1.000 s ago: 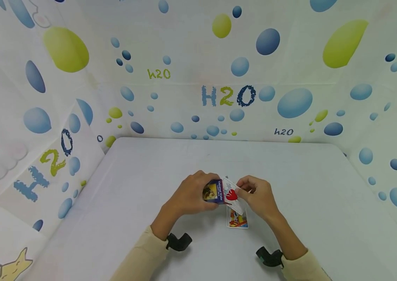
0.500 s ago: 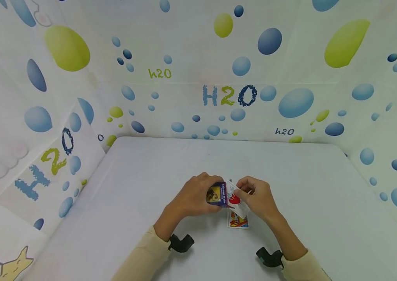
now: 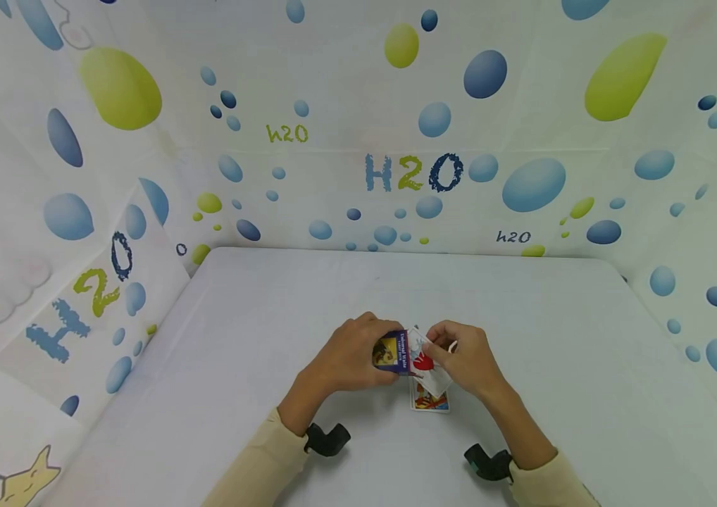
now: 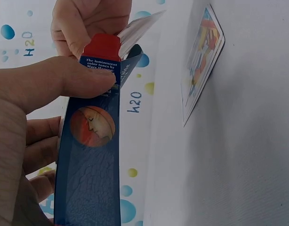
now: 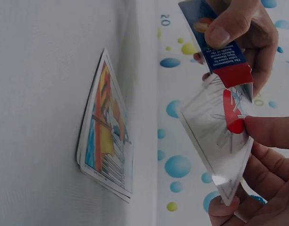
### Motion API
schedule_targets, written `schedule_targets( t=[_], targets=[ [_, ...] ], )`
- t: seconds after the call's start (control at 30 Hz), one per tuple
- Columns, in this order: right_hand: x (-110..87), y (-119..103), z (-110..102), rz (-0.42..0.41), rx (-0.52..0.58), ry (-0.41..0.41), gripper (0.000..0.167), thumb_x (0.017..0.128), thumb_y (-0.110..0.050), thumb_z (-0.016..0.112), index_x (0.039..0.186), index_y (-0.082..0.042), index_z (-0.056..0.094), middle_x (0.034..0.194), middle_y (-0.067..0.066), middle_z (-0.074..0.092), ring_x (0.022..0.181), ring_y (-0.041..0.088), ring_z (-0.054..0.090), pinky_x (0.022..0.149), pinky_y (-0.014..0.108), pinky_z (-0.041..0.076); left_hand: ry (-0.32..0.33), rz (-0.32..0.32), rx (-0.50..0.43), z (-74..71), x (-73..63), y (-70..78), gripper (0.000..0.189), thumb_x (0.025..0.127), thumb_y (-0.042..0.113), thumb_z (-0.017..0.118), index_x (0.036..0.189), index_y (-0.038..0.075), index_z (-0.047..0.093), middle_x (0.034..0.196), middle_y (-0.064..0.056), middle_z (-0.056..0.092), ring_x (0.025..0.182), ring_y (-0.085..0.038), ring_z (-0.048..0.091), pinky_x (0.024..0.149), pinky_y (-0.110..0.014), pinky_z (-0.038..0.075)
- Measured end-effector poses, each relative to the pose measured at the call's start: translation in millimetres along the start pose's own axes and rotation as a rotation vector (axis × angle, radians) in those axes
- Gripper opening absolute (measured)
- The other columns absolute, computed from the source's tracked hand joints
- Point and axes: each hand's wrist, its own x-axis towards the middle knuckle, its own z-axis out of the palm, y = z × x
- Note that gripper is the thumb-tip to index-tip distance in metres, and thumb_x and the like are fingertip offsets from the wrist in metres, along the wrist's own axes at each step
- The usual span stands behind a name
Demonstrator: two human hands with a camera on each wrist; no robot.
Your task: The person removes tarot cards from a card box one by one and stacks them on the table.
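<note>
My left hand [image 3: 348, 352] grips a dark blue tarot card box [image 3: 401, 352], thumb on its narrow printed side [image 4: 90, 169] and fingers behind. A red end flap [image 5: 233, 75] stands out at the box's mouth. In my right hand [image 3: 469, 355], thumb and fingers pinch a white-edged tarot card [image 5: 205, 127] showing a red heart pierced by swords. It slants right at the mouth; whether more cards lie behind it, I cannot tell. Below both hands, a small stack of tarot cards [image 3: 429, 403] lies face up on the table, partly covered by the held card in the head view.
The white table [image 3: 257, 303] runs back to a wall sheet [image 3: 333, 176] printed with blue and green drops and lettering. Black wrist-worn pieces [image 3: 328, 440] sit by both beige sleeves, near the table's front.
My left hand and the box have shifted slightly right and down. The heart card has moved a little right and down with them, covering more of the stack. The right hand stays nearly in place.
</note>
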Motion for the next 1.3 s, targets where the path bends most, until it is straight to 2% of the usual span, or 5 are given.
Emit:
schedule_targets(
  t=[0.27, 0.53, 0.77, 1.07, 1.3],
  targets=[
    [0.0, 2, -9, 0.003, -0.025, -0.031, 0.009, 0.089, -0.009, 0.076, 0.088, -0.010, 0.067, 0.074, 0.001, 0.059, 0.071, 0.021, 0.056, 0.058, 0.027, 0.050, 0.036, -0.035, -0.011, -3.1, -1.0, -6.7, 0.069, 0.074, 0.035, 0.088, 0.135, 0.018, 0.062, 0.116, -0.001, 0.065, 0.101, -0.014, 0.057, 0.086, -0.034, 0.053],
    [0.6, 6, -12, 0.016, -0.019, -0.088, 0.009, 0.090, -0.009, 0.074, 0.086, -0.009, 0.066, 0.074, 0.001, 0.060, 0.070, 0.019, 0.058, 0.063, 0.027, 0.053, 0.068, -0.101, -0.028, -11.0, -2.1, -14.8, 0.069, 0.073, 0.035, 0.089, 0.135, 0.019, 0.063, 0.114, -0.002, 0.064, 0.100, -0.015, 0.056, 0.088, -0.035, 0.053],
    [2.9, 10, -18, 0.034, -0.025, -0.095, 0.009, 0.091, -0.006, 0.073, 0.089, -0.006, 0.064, 0.074, 0.003, 0.060, 0.067, 0.020, 0.058, 0.061, 0.027, 0.054, 0.098, -0.185, -0.046, -21.2, -4.8, -19.6, 0.070, 0.072, 0.034, 0.090, 0.135, 0.019, 0.063, 0.113, -0.001, 0.063, 0.101, -0.017, 0.056, 0.088, -0.038, 0.052],
    [6.5, 17, -20, 0.183, 0.009, -0.123, 0.025, 0.091, -0.005, 0.073, 0.112, -0.001, 0.060, 0.072, 0.007, 0.063, 0.057, 0.020, 0.056, 0.052, 0.028, 0.050, 0.114, -0.227, -0.041, -25.2, -5.6, -25.1, 0.071, 0.072, 0.033, 0.091, 0.136, 0.019, 0.063, 0.113, -0.002, 0.062, 0.100, -0.018, 0.056, 0.089, -0.039, 0.052],
    [6.4, 21, -11, 0.304, 0.013, -0.162, 0.048, 0.089, -0.005, 0.072, 0.134, -0.003, 0.053, 0.073, 0.007, 0.064, 0.056, 0.022, 0.058, 0.057, 0.032, 0.054, 0.118, -0.222, -0.042, -24.9, -5.6, -26.2, 0.071, 0.073, 0.034, 0.090, 0.136, 0.019, 0.063, 0.113, -0.002, 0.062, 0.101, -0.018, 0.056, 0.089, -0.039, 0.052]
  ],
)
